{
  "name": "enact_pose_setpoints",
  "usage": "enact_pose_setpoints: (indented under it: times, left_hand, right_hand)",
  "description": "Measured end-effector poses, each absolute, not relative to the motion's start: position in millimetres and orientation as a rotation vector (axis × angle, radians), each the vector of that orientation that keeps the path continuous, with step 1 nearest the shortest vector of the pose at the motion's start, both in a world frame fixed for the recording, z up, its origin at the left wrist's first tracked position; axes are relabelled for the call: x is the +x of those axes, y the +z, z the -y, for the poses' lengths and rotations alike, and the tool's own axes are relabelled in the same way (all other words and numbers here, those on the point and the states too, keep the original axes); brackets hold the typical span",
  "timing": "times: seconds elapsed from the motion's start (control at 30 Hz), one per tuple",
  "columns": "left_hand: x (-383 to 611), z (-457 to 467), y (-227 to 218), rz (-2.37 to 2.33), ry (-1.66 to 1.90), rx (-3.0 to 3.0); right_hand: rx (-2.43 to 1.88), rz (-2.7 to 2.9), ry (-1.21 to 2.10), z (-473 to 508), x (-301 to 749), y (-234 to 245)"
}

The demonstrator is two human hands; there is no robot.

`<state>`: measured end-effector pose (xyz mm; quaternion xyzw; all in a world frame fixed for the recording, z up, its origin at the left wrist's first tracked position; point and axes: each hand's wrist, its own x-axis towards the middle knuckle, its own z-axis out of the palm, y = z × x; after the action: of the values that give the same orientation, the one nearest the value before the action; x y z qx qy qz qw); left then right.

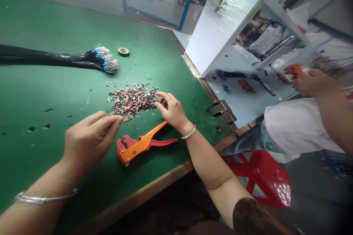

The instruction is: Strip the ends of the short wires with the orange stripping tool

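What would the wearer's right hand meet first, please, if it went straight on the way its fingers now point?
The right hand would probably first meet the pile of clippings; it seems at the pile's edge, though contact is unclear.

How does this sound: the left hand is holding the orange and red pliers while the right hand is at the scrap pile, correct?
Not quite: the left hand isn't holding the pliers. The head view shows them lying on the green table. The right hand is at the scrap pile.
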<state>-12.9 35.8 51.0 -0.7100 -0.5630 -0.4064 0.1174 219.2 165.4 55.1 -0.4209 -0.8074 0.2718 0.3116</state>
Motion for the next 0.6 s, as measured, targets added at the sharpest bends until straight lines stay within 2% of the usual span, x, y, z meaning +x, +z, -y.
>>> enact_pose_setpoints:
  times: [0.1, 0.2, 0.33, 0.47, 0.6]
  left_hand:
    - [-20.1, -37.1, 49.1, 1.729, -1.172, -2.026]
    - [-24.9, -38.3, 50.3, 1.786, -1.193, -1.988]
    - [-28.8, -40.8, 53.5, 1.839, -1.287, -1.947]
    - [-30.7, -44.6, 53.5, 1.812, -1.352, -1.906]
    - [-31.1, -45.7, 53.4, 1.790, -1.364, -1.901]
  right_hand:
    - [-1.124, 2.325, 0.634, -167.4, 232.7, 73.7]
    - [-0.981, 2.659, 0.685, -155.7, 245.6, 92.6]
    - [-0.881, 3.016, 0.615, -133.8, 250.4, 97.1]
    - [-0.825, 3.064, 0.432, -123.5, 241.8, 87.2]
    - [-0.737, 2.981, 0.433, -126.8, 235.1, 81.4]
